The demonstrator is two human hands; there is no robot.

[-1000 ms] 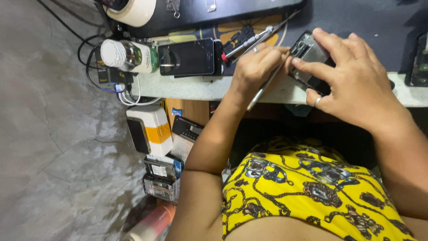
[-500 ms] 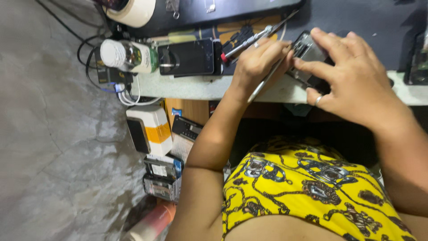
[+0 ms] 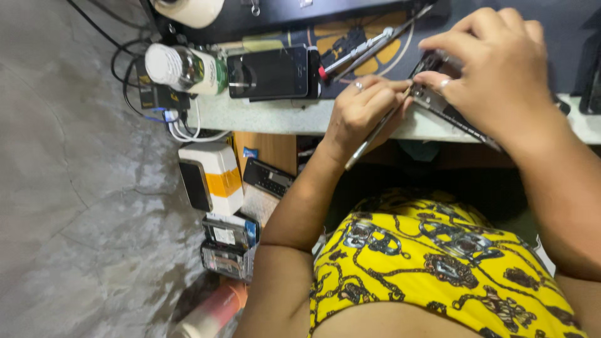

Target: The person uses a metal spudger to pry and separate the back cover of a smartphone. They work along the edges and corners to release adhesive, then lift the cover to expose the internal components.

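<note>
My right hand (image 3: 501, 69) grips an opened dark phone body (image 3: 447, 112) at the near edge of the workbench (image 3: 275, 116), its fingers curled over the top end. My left hand (image 3: 360, 109) pinches a thin metal tool (image 3: 374, 134) like a pen. The tool's tip touches the phone's exposed edge just below my right fingertips. Both hands wear a ring. Most of the phone is hidden under my right hand.
On the bench lie a black phone, screen up (image 3: 269, 72), a green-labelled white bottle (image 3: 184, 67), a screwdriver (image 3: 354, 53) and a tape roll (image 3: 188, 9). Cables and a plug block (image 3: 159, 97) hang at the bench's left end. Below stand a white-and-orange device (image 3: 210, 178) and stacked phones (image 3: 228, 244).
My right hand and the phone have shifted a little farther up the bench. My left hand has swung the metal tool in, so its tip now meets the phone's edge.
</note>
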